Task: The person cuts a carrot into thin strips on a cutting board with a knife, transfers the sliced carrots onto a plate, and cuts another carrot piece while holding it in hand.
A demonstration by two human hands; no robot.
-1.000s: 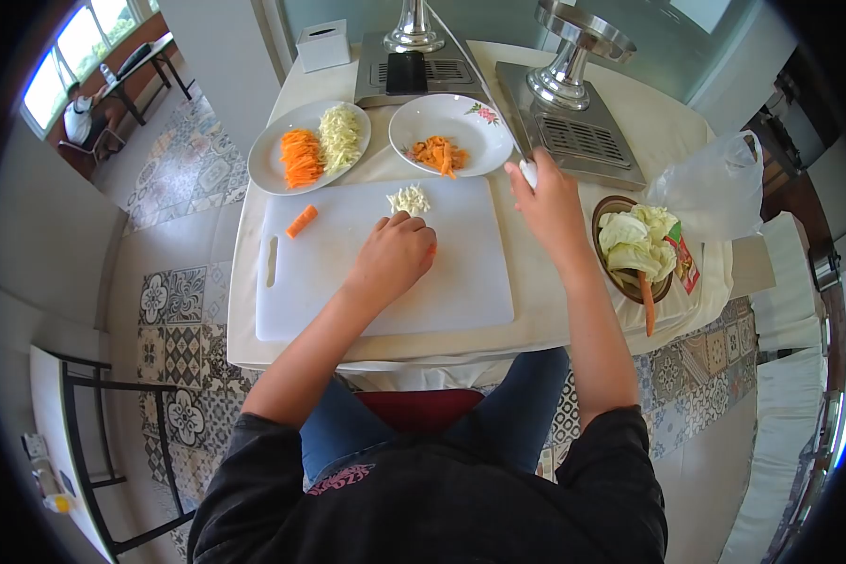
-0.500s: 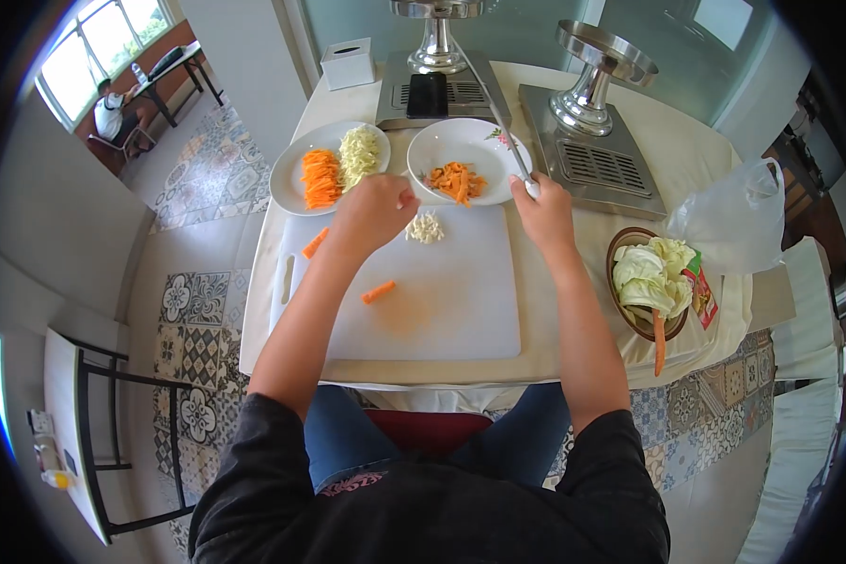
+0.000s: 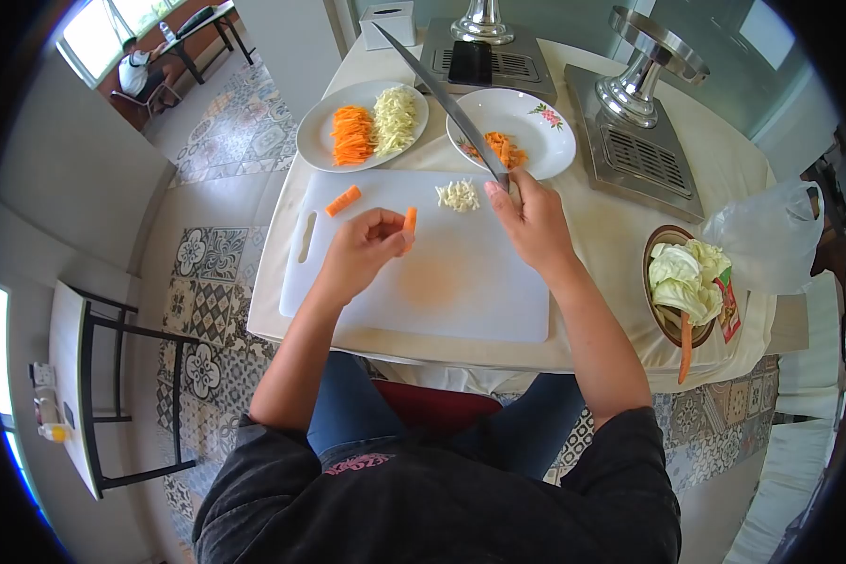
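Observation:
Above the white cutting board [image 3: 498, 310], my left hand [image 3: 367, 246] pinches a short carrot piece [image 3: 411, 219] between its fingertips. My right hand [image 3: 534, 218] is closed round the handle of a long knife [image 3: 451, 105], whose blade points up and left over the plates. Another carrot piece [image 3: 343, 200] lies near the board's upper left, and a small heap of chopped white garlic [image 3: 458, 195] at its top edge. Behind the board, an oval plate [image 3: 315, 141] bears shredded carrot [image 3: 352, 134] and shredded cabbage [image 3: 394, 120]. A flowered plate [image 3: 559, 146] holds carrot peelings [image 3: 506, 150].
On the right stands a brown bowl [image 3: 650, 254] with cabbage leaves [image 3: 684, 282] and a carrot, beside a red packet and a plastic bag [image 3: 766, 235]. Two metal stands [image 3: 634, 141], a black phone [image 3: 470, 62] and a tissue box are behind. A person sits far left.
My left hand has picked up the carrot piece that lay on the board and raised it. The knife in my right hand has swung across toward the left, above the plates. The view has shifted.

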